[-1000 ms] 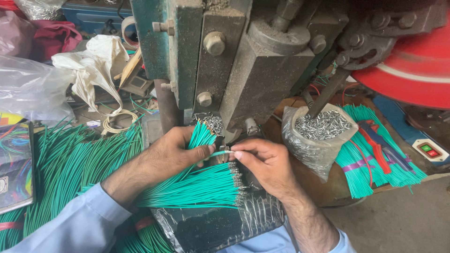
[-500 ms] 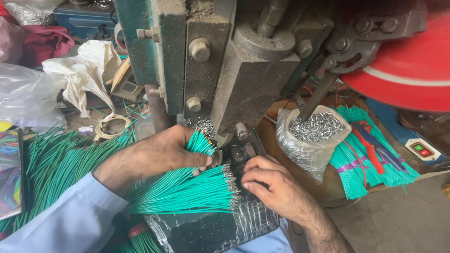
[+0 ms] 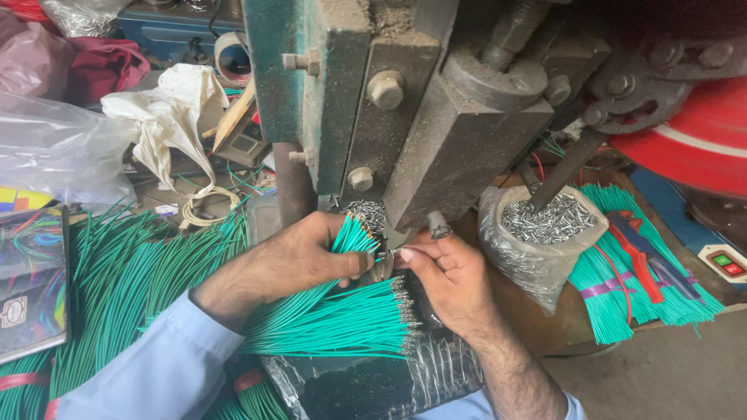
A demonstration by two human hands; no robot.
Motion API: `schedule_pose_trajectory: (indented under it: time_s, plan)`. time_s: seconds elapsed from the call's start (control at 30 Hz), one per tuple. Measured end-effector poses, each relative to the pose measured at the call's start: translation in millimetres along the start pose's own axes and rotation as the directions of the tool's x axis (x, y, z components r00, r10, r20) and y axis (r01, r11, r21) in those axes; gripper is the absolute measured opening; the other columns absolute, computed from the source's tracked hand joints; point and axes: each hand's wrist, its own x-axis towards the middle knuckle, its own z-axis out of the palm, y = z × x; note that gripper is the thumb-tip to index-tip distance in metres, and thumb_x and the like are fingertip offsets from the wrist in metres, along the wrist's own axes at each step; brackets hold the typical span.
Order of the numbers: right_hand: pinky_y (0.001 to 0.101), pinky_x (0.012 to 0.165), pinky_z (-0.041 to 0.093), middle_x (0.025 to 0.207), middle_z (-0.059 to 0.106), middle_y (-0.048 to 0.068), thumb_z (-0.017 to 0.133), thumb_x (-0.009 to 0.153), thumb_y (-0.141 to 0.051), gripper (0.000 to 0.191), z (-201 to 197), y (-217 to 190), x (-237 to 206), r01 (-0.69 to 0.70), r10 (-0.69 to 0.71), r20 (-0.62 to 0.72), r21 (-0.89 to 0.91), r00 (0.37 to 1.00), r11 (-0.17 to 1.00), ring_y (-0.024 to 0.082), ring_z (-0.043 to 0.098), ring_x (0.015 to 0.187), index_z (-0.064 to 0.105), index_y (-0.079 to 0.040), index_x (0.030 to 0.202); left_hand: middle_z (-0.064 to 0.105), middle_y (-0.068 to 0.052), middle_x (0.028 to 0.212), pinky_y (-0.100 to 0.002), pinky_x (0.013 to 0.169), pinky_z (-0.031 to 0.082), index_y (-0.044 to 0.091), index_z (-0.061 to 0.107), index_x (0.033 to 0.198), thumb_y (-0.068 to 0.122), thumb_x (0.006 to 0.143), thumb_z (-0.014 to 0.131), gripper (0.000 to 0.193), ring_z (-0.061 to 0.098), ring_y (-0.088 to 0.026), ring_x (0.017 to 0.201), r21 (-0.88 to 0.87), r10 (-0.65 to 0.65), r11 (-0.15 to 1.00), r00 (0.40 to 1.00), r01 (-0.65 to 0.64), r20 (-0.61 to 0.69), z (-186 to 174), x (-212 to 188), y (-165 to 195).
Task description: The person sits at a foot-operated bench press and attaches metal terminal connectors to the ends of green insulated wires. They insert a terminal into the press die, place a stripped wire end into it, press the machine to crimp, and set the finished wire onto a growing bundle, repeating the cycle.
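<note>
Green wires (image 3: 354,235) bunched in the left hand (image 3: 299,260) under the grey press (image 3: 436,132), right hand (image 3: 447,276) pinching one wire end, finished bundle (image 3: 342,319) below, bag of terminals (image 3: 545,233) at bench's right.

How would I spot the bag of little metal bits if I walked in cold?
Find the big grey press machine in the middle. Just right of its base, beside the right hand, stands a clear plastic bag, open at the top and heaped with tiny silvery metal pieces. The green wire bundles around it are nothing like that glittering fill.
</note>
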Motion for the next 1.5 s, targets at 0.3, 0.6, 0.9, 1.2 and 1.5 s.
schedule_pose_trajectory:
  time_s: [0.3, 0.6, 0.9, 1.2, 1.5]
  plan:
    - [0.0224, 0.074, 0.058, 0.088, 0.078, 0.006, 0.071, 0.094, -0.006, 0.012, -3, 12, 4, -0.073, 0.072, -0.022, -0.087, 0.997, 0.993, 0.008, 0.070, 0.081, 0.075, 0.004, 0.100, 0.074, -0.001, 0.075, -0.028, 0.060, 0.056, 0.003, 0.075, 0.095, 0.025, 0.093, 0.068, 0.023, 0.065, -0.008, 0.065, 0.003, -0.001, 1.000, 0.999, 0.002, -0.052, 4, 5, -9]
    - [0.0213, 0.072, 0.056, 0.086, 0.079, 0.005, 0.075, 0.092, -0.006, 0.012, -6, 11, 5, -0.046, 0.042, -0.027, -0.164, 0.999, 0.985, 0.006, 0.069, 0.079, 0.079, 0.002, 0.099, 0.075, -0.001, 0.078, -0.027, 0.060, 0.055, 0.003, 0.076, 0.097, 0.022, 0.092, 0.071, 0.021, 0.064, -0.008, 0.067, -0.117, 0.009, 0.993, 1.000, -0.012, -0.030, 4, 7, -15]
    - [0.0243, 0.078, 0.059, 0.094, 0.079, 0.009, 0.071, 0.093, -0.003, 0.013, -3, 2, 3, -0.067, 0.068, 0.018, -0.078, 0.997, 0.995, 0.009, 0.072, 0.086, 0.076, 0.002, 0.104, 0.072, -0.001, 0.077, -0.028, 0.062, 0.055, 0.001, 0.076, 0.096, 0.024, 0.092, 0.071, 0.023, 0.064, -0.008, 0.068, -0.094, 0.031, 0.995, 0.999, -0.034, -0.038, 2, 5, -13]
    - [0.0285, 0.082, 0.057, 0.101, 0.077, 0.008, 0.075, 0.086, -0.009, 0.014, -47, -47, -40, 0.115, -0.005, 0.199, -0.547, 0.980, 0.829, 0.015, 0.072, 0.095, 0.078, -0.002, 0.096, 0.075, 0.004, 0.082, -0.025, 0.070, 0.054, 0.005, 0.078, 0.101, 0.025, 0.091, 0.072, 0.023, 0.063, -0.004, 0.076, -0.221, 0.034, 0.975, 0.999, -0.028, 0.024, 0, -5, -4]
    - [0.0292, 0.072, 0.058, 0.089, 0.077, 0.005, 0.064, 0.095, -0.006, 0.012, -25, -34, -31, -0.140, 0.160, 0.008, -0.451, 0.987, 0.882, 0.014, 0.072, 0.081, 0.071, -0.003, 0.104, 0.074, 0.000, 0.081, -0.027, 0.067, 0.056, 0.002, 0.075, 0.097, 0.019, 0.089, 0.075, 0.019, 0.065, -0.008, 0.073, -0.186, 0.047, 0.982, 0.999, -0.043, 0.018, 1, 2, -11]
